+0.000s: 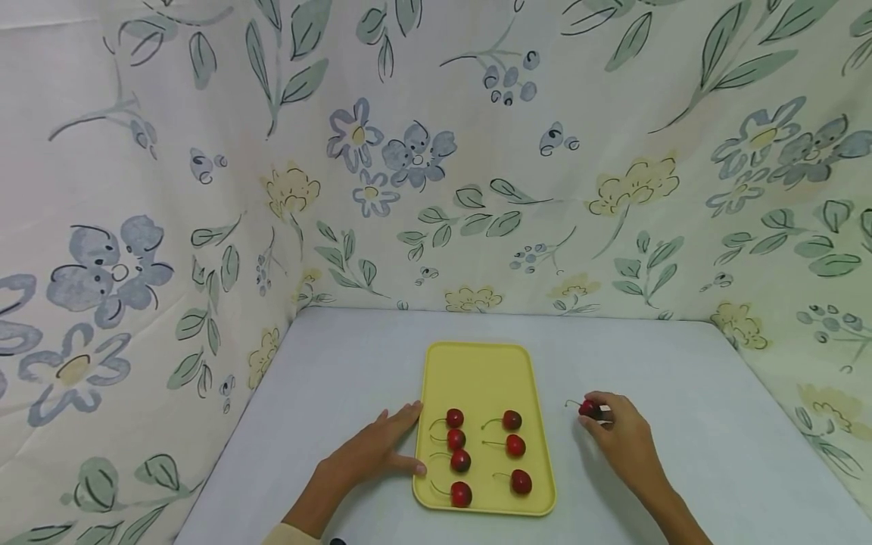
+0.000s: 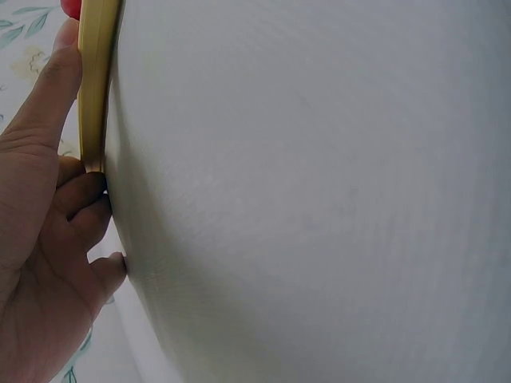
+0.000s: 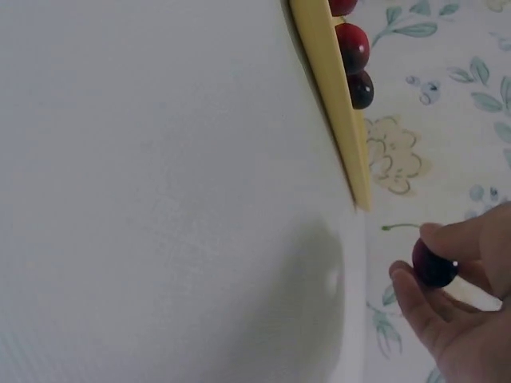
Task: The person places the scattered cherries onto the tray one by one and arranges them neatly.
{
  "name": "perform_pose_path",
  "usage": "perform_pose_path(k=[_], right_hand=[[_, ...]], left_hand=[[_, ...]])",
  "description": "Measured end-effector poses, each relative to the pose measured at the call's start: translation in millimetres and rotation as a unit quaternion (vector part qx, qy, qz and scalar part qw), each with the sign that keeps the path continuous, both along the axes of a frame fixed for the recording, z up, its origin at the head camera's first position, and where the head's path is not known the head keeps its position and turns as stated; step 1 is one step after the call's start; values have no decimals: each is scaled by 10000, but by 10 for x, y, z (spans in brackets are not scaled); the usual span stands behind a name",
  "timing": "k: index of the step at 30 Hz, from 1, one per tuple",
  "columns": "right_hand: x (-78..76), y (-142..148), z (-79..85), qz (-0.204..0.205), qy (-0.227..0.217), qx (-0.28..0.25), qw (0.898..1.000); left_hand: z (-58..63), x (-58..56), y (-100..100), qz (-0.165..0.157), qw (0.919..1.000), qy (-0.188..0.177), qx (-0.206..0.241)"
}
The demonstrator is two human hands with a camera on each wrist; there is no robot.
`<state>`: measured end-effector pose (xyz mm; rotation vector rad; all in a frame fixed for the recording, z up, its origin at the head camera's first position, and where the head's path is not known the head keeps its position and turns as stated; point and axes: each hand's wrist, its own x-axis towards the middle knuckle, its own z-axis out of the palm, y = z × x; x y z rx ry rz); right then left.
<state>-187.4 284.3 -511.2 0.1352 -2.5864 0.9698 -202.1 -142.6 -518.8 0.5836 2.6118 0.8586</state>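
A yellow tray (image 1: pixel 477 371) lies on the white table with several red cherries (image 1: pixel 515 446) in two columns, their thin stems pointing left. My left hand (image 1: pixel 371 446) rests against the tray's left side, thumb over the rim and the other fingers spread along the edge. In the left wrist view the thumb (image 2: pixel 48 96) reaches the rim close to a cherry. Right of the tray, my right hand (image 1: pixel 627 439) pinches a dark red cherry (image 3: pixel 433 263) between thumb and fingers above the table. Its green stem (image 3: pixel 399 227) sticks out toward the tray.
White cloth covers the table (image 1: pixel 354 363). Behind it and at both sides hangs a curtain (image 1: pixel 477 250) printed with flowers and leaves. The tray's far part (image 1: pixel 477 359) shows bare yellow surface. A small dark object (image 1: pixel 337 541) shows at the bottom frame edge.
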Motion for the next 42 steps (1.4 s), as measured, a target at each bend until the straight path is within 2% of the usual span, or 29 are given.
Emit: perform_pose_path(k=[5, 13, 20, 27, 30, 36, 42], right_hand=[[94, -30, -13, 30, 259, 76, 9996], [275, -129, 1, 186, -32, -110, 9998], [401, -222, 24, 389, 58, -161, 9991], [535, -328, 25, 711, -71, -184, 9973], [585, -384, 21, 902, 43, -234, 9956], [650, -473, -41, 1524, 619, -214, 9861], [702, -535, -145, 1805, 756, -177, 9805]], left_hand=[[-6, 0, 1, 9, 10000, 22, -6], [-4, 5, 8, 31, 10000, -1, -60], [-7, 6, 3, 30, 10000, 29, -60], [10, 7, 5, 20, 10000, 53, -12], [14, 10, 6, 31, 10000, 34, -25], [11, 11, 8, 47, 10000, -11, 1], [9, 7, 8, 22, 10000, 17, 7]])
